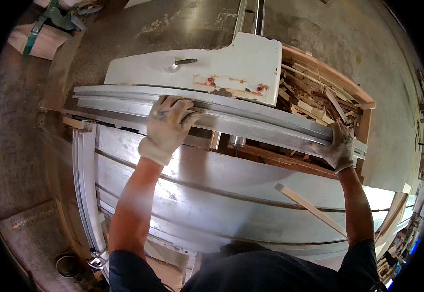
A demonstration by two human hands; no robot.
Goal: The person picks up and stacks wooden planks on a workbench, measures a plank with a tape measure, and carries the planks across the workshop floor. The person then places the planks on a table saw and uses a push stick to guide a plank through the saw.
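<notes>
A long silvery metal rail (251,125), grooved along its length, lies crosswise in front of me. My left hand (169,119), in a pale work glove, grips it left of the middle, the fingers curled over its far edge. Near the rail's right end my right hand (339,147), gloved too, is closed around it, its fingertips partly hidden. Just beyond the rail stands a white machine housing (197,68) with rusty patches and a dark handle (186,62). On the near side is a slotted metal table (197,194).
A wooden box (371,114) of wood scraps (314,97) stands beyond the rail at the right. A loose wooden strip (311,209) lies across the metal table. Another metal rail (83,180) runs along the table's left side. A pale bundle with a green strap (37,41) sits far left.
</notes>
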